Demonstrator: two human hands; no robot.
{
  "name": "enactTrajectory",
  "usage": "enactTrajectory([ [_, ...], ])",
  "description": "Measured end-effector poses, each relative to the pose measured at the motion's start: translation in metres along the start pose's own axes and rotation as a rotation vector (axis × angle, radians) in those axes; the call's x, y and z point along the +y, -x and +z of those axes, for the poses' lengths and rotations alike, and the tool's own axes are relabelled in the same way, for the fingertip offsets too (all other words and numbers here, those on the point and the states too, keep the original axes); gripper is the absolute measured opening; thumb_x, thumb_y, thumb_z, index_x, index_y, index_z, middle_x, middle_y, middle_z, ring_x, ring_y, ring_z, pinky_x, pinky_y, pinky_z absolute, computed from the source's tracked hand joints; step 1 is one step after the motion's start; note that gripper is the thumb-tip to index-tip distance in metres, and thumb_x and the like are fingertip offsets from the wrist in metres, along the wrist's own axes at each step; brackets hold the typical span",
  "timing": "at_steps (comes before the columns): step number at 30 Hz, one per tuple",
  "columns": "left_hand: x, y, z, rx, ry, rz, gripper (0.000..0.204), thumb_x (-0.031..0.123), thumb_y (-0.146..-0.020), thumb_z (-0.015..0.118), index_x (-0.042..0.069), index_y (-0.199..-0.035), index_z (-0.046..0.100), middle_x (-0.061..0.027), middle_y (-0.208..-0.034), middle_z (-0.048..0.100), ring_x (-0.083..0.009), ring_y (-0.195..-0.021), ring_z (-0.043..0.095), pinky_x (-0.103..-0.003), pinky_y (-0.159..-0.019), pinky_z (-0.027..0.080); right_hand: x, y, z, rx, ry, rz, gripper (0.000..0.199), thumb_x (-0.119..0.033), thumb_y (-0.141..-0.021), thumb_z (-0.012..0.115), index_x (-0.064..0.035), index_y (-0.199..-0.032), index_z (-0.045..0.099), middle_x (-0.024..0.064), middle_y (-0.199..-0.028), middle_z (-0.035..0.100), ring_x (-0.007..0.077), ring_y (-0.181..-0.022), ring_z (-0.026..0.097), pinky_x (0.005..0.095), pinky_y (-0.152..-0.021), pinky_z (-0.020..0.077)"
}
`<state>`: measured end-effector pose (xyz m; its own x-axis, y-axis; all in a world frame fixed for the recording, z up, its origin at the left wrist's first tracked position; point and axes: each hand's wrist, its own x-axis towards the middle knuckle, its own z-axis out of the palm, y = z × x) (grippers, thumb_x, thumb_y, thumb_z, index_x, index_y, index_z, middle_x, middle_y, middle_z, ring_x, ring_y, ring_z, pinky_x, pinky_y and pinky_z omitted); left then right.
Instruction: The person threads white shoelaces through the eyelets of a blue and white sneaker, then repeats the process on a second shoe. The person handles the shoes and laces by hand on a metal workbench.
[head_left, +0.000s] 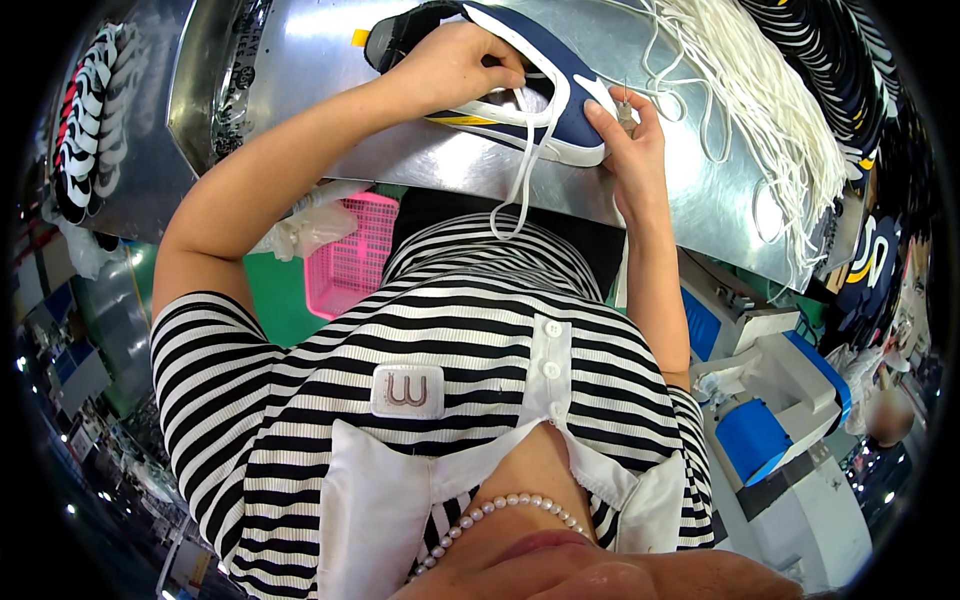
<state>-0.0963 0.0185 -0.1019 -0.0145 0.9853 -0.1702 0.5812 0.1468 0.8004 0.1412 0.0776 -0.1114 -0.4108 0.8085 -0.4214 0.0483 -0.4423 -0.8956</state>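
Steel table (420, 160), both hands (455, 65) gripping navy shoe (545, 85)

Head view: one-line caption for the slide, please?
Both hands, left hand and right hand, hold a navy sneaker with white lace on a metal table.

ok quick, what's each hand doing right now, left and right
Left hand: closed on the navy shoe, fingers gripping the white lace at its top.
Right hand: steadying the shoe's toe, pinching something small that cannot be made out.
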Motion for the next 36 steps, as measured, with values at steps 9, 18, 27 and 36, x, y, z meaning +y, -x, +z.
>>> enactTrajectory([
  [9, 0.008, 0.009, -0.006, 0.047, -0.124, 0.081, 0.016, 0.014, -0.089, 0.067, 0.000, -0.095, 0.070, -0.0085, -0.086, 0.069, -0.0151, -0.075, 0.062, -0.028, -0.073, 0.049, 0.008, 0.001, -0.004, -0.016, -0.072, -0.110, 0.055, -0.013, -0.081, 0.081, 0.0005, -0.122, 0.048, 0.0169, -0.101, 0.067, 0.0175, -0.082, 0.067, 0.0280, -0.069, 0.0558],
  [18, -0.063, 0.070, -0.145, 0.765, -0.761, 0.155, 0.011, 0.010, -0.089, 0.064, 0.005, -0.098, 0.068, -0.0124, -0.097, 0.069, -0.0323, -0.094, 0.064, -0.039, -0.083, 0.051, 0.011, 0.005, -0.018, 0.119, -0.220, -0.208, 0.046, -0.013, -0.081, 0.081, -0.0034, -0.115, 0.052, 0.0057, -0.087, 0.065, 0.0069, -0.065, 0.057, 0.0191, -0.052, 0.0406],
  [27, -0.048, 0.111, -0.189, 0.862, -0.493, -0.079, 0.022, 0.019, -0.094, 0.065, 0.001, -0.104, 0.070, -0.0053, -0.092, 0.069, -0.0146, -0.082, 0.062, -0.028, -0.074, 0.050, 0.018, -0.004, -0.041, 0.031, -0.100, -0.214, 0.038, -0.019, -0.084, 0.079, -0.0078, -0.109, 0.053, 0.0002, -0.081, 0.062, 0.0071, -0.065, 0.053, 0.0220, -0.056, 0.0409],
  [36, 0.093, 0.025, -0.035, 0.278, -0.229, 0.451, 0.005, 0.003, -0.089, 0.065, -0.001, -0.091, 0.067, -0.0140, -0.128, 0.061, -0.0224, -0.110, 0.061, -0.032, -0.087, 0.049, -0.005, 0.006, -0.046, 0.180, 0.647, -0.645, 0.025, -0.025, -0.089, 0.072, -0.0036, -0.096, 0.063, 0.0057, -0.091, 0.060, 0.0171, -0.077, 0.059, 0.0289, -0.069, 0.0480],
])
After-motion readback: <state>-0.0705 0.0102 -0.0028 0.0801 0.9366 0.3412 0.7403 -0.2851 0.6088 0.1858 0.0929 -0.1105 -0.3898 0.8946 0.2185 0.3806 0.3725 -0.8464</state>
